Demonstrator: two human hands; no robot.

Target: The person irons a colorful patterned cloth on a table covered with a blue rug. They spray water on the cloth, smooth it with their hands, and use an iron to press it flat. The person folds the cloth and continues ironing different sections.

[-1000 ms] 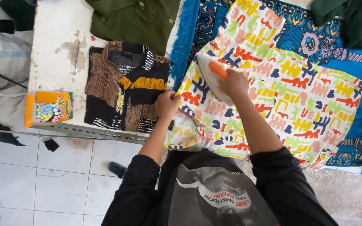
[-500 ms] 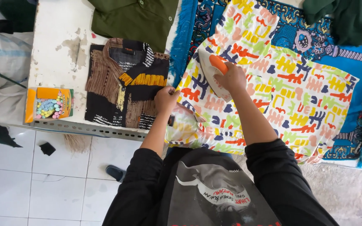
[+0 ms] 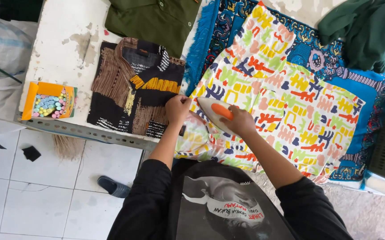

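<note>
A colourful patterned shirt [image 3: 290, 98] lies spread on a blue patterned mat [image 3: 357, 84]. My right hand [image 3: 241, 122] grips the orange handle of a white iron [image 3: 212, 111], which rests on the shirt's near left part. My left hand [image 3: 178, 109] is closed, pressing the shirt's left edge flat next to the iron.
A folded brown and black shirt [image 3: 132, 89] lies on the white table [image 3: 63, 53] to the left. A dark green shirt [image 3: 152, 20] lies behind it. An orange box of coloured chalk [image 3: 49, 101] sits at the table's left edge. Dark green cloth [image 3: 366, 33] lies far right.
The iron has slid along the shirt in my right hand, ending nearer to me and close to my left hand. My left hand stays on the shirt's left edge.
</note>
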